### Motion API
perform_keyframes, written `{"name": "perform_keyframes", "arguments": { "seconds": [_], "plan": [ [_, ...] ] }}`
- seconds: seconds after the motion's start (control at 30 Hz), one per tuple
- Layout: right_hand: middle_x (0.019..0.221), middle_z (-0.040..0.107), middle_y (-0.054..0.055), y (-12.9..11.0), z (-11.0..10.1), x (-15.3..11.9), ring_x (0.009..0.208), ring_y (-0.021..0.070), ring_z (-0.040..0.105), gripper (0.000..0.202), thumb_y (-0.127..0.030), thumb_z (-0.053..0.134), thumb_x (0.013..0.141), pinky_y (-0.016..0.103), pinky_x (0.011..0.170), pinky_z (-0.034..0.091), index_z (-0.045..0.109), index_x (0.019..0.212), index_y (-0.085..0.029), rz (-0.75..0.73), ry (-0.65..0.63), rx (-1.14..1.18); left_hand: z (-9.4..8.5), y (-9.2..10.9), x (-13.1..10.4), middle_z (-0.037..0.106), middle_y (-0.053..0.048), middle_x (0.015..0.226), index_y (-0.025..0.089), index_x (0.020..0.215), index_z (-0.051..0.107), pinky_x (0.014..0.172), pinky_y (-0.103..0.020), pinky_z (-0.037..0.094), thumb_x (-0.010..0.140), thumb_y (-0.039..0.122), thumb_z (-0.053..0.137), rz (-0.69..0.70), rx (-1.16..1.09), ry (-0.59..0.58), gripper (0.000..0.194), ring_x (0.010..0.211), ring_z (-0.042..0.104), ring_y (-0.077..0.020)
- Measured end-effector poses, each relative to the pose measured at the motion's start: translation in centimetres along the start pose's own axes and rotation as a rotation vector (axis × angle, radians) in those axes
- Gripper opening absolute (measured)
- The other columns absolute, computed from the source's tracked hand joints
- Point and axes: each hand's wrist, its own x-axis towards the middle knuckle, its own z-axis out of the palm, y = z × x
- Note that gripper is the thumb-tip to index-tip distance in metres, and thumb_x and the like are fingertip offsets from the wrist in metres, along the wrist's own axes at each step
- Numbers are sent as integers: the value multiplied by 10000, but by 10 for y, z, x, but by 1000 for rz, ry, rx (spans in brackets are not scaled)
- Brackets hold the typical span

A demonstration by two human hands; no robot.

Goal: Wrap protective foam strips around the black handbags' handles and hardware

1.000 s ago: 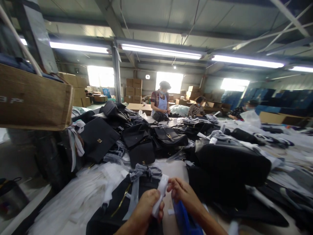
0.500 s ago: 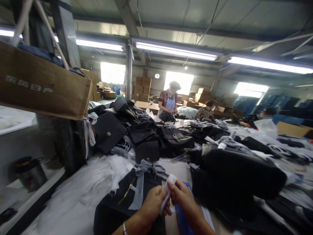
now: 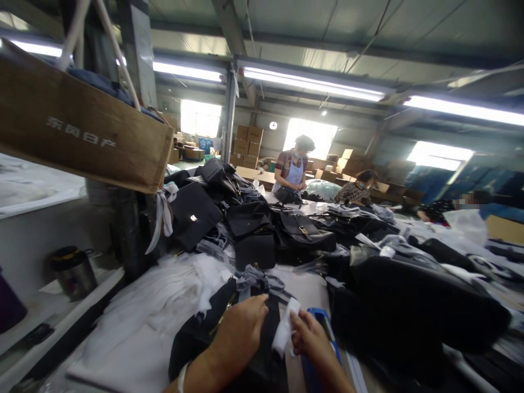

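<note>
My right hand [image 3: 310, 337] pinches a folded white strip [image 3: 285, 328], which looks like soft packing paper or thin foam. To the left, my left hand [image 3: 240, 327] is off the strip with its fingers stretched forward, above a black bag [image 3: 190, 344]. The bag lies on the table in front of me, with a gold zipper [image 3: 223, 315] and translucent wrapped straps [image 3: 260, 281] at its top. Part of the bag is hidden by my left hand and forearm. A blue-edged flat object [image 3: 332, 338] lies under my right hand, partly covered.
White sheets [image 3: 143, 305] are piled at left. Several black bags [image 3: 254, 248] are heaped ahead, and a large black bag [image 3: 417, 295] stands at right. A brown tote [image 3: 90, 125] hangs at upper left; below is a flask [image 3: 73, 273]. Co-workers [image 3: 292, 169] work across the table.
My left hand has let go of the white strip and moved left over the black bag. The strip stays in my right hand. The view has turned slightly left.
</note>
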Motion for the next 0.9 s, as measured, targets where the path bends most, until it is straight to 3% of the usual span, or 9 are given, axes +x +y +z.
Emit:
{"name": "perform_keyframes", "arguments": {
  "seconds": [0.1, 0.2, 0.3, 0.47, 0.53, 0.63, 0.77, 0.9],
  "plan": [
    [987, 643, 139, 4, -4, -6, 714, 264, 668, 765, -616, 636, 731, 366, 543, 528, 379, 1306, -181, -136, 130, -263, -47, -19, -12, 672, -84, 1216, 230, 1206, 645, 1042, -392, 410, 950, 322, 398, 29, 346, 125, 367, 1162, 591, -260],
    [1317, 536, 146, -13, -3, -4, 1103, 319, 603, 554, -415, 526, 866, 473, 930, 487, 404, 1371, -226, -428, 222, -676, -77, -61, -25, 581, -118, 1351, 157, 1294, 567, 1133, -464, 335, 906, 358, 451, -80, 597, 260, 452, 1300, 484, -282],
    [1359, 522, 90, -40, 15, 13, 1226, 285, 526, 525, -215, 470, 874, 410, 1005, 449, 424, 1395, -265, -593, 75, -915, -84, -93, -37, 422, -141, 1498, 104, 1413, 427, 1173, -464, 287, 896, 399, 436, -237, 574, 216, 595, 1410, 345, -272],
    [1562, 292, 76, -55, 63, 59, 1350, 314, 380, 955, 56, 505, 675, 423, 1052, 376, 252, 1514, -323, -798, -107, -1373, -74, -100, -52, 377, -131, 1530, 101, 1486, 306, 1179, -438, 277, 870, 295, 426, -330, 435, 82, 657, 1418, 336, -250],
    [1552, 316, 90, -54, 75, 75, 1331, 319, 397, 908, 46, 514, 704, 430, 1034, 377, 279, 1505, -311, -819, -181, -1438, -71, -100, -60, 390, -115, 1524, 112, 1488, 314, 1173, -411, 298, 851, 263, 439, -288, 438, 68, 667, 1409, 355, -249],
    [1454, 456, 105, -57, 83, 92, 1272, 288, 452, 666, -50, 503, 824, 398, 1013, 382, 396, 1445, -267, -838, -264, -1430, -70, -103, -69, 411, -101, 1514, 129, 1480, 351, 1153, -381, 342, 846, 270, 459, -231, 441, 79, 659, 1393, 383, -265],
    [1486, 413, 82, -69, 87, 107, 1287, 280, 423, 580, -90, 520, 849, 387, 1037, 339, 455, 1392, -281, -871, -357, -1416, -73, -104, -70, 408, -106, 1514, 126, 1474, 367, 1140, -380, 361, 844, 286, 459, -269, 478, 52, 657, 1385, 394, -276],
    [1146, 652, 33, -80, 89, 122, 1025, 208, 593, 439, -120, 521, 888, 283, 867, 416, 554, 1276, -322, -864, -447, -1378, -89, -95, -58, 469, -83, 1476, 202, 1443, 436, 1107, -394, 401, 853, 388, 507, -313, 495, -74, 622, 1334, 465, -296]
  ]
}}
